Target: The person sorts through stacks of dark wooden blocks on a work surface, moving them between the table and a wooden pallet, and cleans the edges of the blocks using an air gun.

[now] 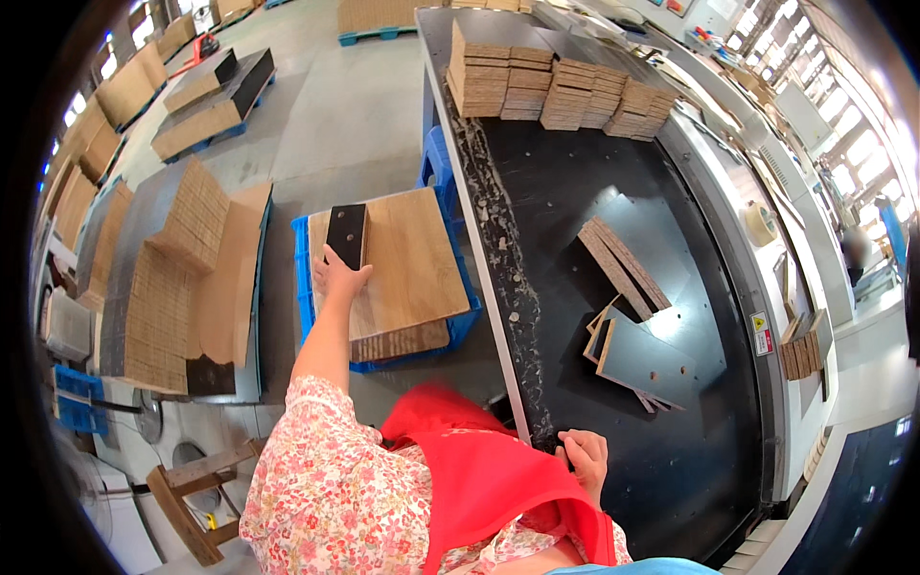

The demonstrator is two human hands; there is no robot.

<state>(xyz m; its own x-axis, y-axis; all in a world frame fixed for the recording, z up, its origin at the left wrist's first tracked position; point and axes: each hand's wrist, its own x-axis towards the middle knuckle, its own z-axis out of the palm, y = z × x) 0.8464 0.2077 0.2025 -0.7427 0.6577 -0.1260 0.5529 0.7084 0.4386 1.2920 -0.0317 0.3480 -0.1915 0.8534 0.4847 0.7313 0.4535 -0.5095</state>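
My left hand reaches out to the left, fingers apart. It touches the near end of a small stack of narrow black boards with round holes in the top one. The stack lies on a wide wooden panel, which rests on a blue plastic crate with more boards under it. My right hand is curled at the near edge of the black worktable; whatever its fingers close on is hidden. Beyond it on the table lie loose dark boards with holes and brown-edged strips.
Stacks of brown-edged boards stand at the table's far end. A machine rail with a tape roll runs along the right. Large board piles stand at left, near a wooden chair. A blue stool is behind the crate.
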